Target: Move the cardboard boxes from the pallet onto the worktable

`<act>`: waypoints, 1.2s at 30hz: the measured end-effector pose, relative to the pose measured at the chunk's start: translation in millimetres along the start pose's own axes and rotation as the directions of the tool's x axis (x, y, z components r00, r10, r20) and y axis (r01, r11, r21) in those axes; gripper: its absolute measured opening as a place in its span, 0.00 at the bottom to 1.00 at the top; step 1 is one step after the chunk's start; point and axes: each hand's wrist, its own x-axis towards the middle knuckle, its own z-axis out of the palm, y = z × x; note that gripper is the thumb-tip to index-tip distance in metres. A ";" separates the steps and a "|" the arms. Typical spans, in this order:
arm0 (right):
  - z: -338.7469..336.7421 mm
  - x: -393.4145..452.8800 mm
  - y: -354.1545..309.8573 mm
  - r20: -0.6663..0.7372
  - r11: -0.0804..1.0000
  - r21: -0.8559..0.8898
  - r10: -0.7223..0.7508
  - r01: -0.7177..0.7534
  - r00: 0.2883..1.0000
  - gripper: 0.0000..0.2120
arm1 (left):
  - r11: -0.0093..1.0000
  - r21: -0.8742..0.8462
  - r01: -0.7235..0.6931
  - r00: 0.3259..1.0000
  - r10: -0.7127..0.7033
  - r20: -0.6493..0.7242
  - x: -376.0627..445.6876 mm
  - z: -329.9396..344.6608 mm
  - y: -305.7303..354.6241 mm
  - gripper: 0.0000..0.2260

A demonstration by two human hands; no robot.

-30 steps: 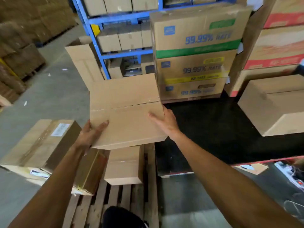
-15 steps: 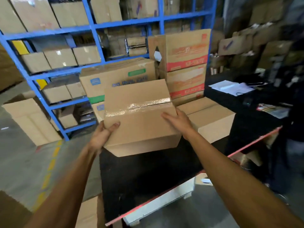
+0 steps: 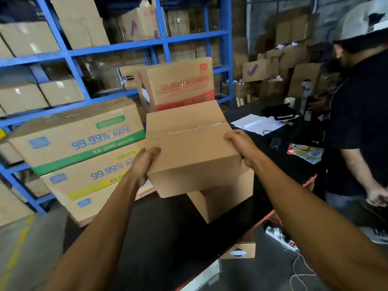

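I hold a plain taped cardboard box [image 3: 189, 148] between both hands, above the black worktable [image 3: 163, 232]. My left hand [image 3: 144, 164] grips its near left corner, thumb on top. My right hand [image 3: 241, 145] grips its right edge, fingers curled over the top. The box hangs over a second plain cardboard box [image 3: 226, 198] that lies on the table, and I cannot tell whether they touch. The pallet is out of view.
Printed "99.99% RATE" cartons [image 3: 84, 148] are stacked on the table's left, a red-printed carton [image 3: 180, 87] behind. Blue shelving [image 3: 117, 47] stands beyond. A person in dark clothes [image 3: 361, 127] stands at the table's right, near papers [image 3: 256, 122]. A power strip [image 3: 281, 236] lies on the floor.
The box has been carried from above the pallet over the worktable and now hangs over the plain box there. The view turned right, bringing the other person in.
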 end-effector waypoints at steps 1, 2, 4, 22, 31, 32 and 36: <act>-11.0 11.7 1.4 0.030 0.999 0.029 0.020 -0.021 0.999 0.16 | 1.000 0.002 0.031 1.000 -0.031 -0.001 8.8 10.9 -2.4 0.21; -20.4 23.5 3.4 0.058 0.998 0.052 0.040 -0.043 0.997 0.18 | 0.998 -0.001 0.057 0.998 -0.057 -0.004 16.5 19.9 -4.5 0.22; -40.6 51.0 11.7 0.138 0.990 0.096 0.093 -0.106 0.986 0.22 | 0.997 -0.012 0.081 0.996 -0.081 -0.034 27.7 44.5 -9.2 0.17; -99.7 143.1 91.8 0.277 0.997 0.070 -0.061 0.043 0.959 0.24 | 0.907 -0.409 0.097 0.950 -0.208 -0.235 36.3 159.1 -59.5 0.19; -107.4 139.5 136.0 0.317 0.999 -0.013 -0.045 0.052 0.947 0.26 | 0.887 -0.399 0.233 0.906 -0.347 -0.244 22.5 184.6 -87.3 0.23; -107.4 141.2 134.7 0.316 0.999 -0.001 -0.048 0.051 0.947 0.26 | 0.888 -0.400 0.227 0.905 -0.343 -0.250 23.6 185.6 -85.9 0.23; -109.4 144.9 132.7 0.297 0.999 0.034 -0.048 0.040 0.954 0.26 | 0.900 -0.383 0.207 0.909 -0.322 -0.266 27.3 189.5 -87.8 0.22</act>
